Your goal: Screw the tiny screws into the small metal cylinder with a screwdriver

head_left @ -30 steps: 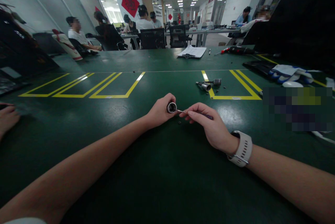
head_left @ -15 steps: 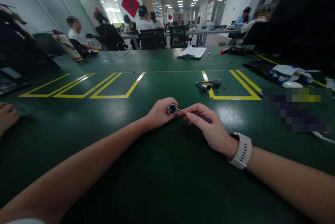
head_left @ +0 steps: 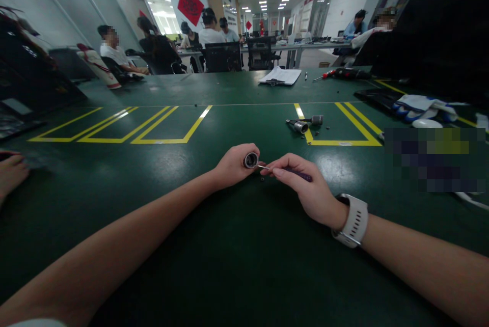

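My left hand [head_left: 236, 163] is wrapped round a metal socket-like cylinder [head_left: 250, 160], its open round end turned towards me. Most of the cylinder is hidden in the palm. In my right hand [head_left: 301, 179], thumb and fingers pinch a slim tool with a dark purple handle [head_left: 301, 174] and a thin metal shaft [head_left: 262, 166]. The shaft's tip lies at the lower right of the cylinder's rim; I cannot tell whether it touches. Just below, a small dark piece [head_left: 262, 179] rests on the green table [head_left: 229, 255].
Two more metal cylinders with stems, a nearer one [head_left: 300, 127] and a farther one [head_left: 316, 120], lie beyond my right hand among several small dark bits. A clipboard [head_left: 280, 76], red-tipped screwdriver [head_left: 324, 76] and gloves [head_left: 424, 108] sit farther back. Another person's hand [head_left: 12, 169] is at left.
My right hand has shifted slightly right and down, and the tool's tip has dropped from the cylinder's mouth towards its lower rim. The left hand is nearly still.
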A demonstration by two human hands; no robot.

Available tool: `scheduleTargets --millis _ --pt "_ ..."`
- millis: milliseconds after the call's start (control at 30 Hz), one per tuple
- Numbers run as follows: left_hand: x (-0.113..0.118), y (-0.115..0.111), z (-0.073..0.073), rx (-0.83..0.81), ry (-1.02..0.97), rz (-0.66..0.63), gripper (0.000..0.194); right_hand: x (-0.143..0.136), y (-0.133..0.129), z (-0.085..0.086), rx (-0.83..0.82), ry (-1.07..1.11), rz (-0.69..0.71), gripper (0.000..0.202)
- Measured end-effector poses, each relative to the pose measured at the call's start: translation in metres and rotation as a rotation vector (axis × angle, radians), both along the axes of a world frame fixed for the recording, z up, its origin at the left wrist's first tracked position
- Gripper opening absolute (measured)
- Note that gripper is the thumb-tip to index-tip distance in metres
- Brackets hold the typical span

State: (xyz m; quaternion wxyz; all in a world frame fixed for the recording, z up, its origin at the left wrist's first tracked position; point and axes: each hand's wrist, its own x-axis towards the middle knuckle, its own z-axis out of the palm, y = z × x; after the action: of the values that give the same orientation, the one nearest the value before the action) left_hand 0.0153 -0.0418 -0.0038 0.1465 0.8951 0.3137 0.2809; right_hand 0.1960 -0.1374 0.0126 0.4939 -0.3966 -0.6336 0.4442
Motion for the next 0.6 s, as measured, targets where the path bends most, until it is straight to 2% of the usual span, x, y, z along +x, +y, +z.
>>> scheduleTargets --millis 67,200,300,367,500,600 --pt "0.001 -0.001 0.000 0.012 0.022 0.008 0.014 0.000 -0.001 -0.001 0.050 -0.029 -0.041 0.013" --pt "0.002 -0.004 0.002 0.066 0.095 -0.003 0.011 -0.003 -0.005 -0.001 0.161 -0.220 -0.134 0.013" --pt "0.001 -0.006 0.002 0.148 0.138 -0.029 0.009 -0.004 -0.004 0.000 0.147 -0.247 -0.133 0.012" --pt "0.001 -0.007 0.002 0.182 0.149 -0.054 0.007 -0.002 -0.001 0.000 0.058 -0.125 -0.095 0.011" --pt "-0.001 -0.006 0.002 0.172 0.132 -0.092 0.008 0.003 0.010 -0.005 -0.209 0.256 -0.025 0.010" --pt "-0.001 -0.006 0.003 0.150 0.094 -0.084 0.012 0.004 0.015 -0.008 -0.331 0.387 0.004 0.009"
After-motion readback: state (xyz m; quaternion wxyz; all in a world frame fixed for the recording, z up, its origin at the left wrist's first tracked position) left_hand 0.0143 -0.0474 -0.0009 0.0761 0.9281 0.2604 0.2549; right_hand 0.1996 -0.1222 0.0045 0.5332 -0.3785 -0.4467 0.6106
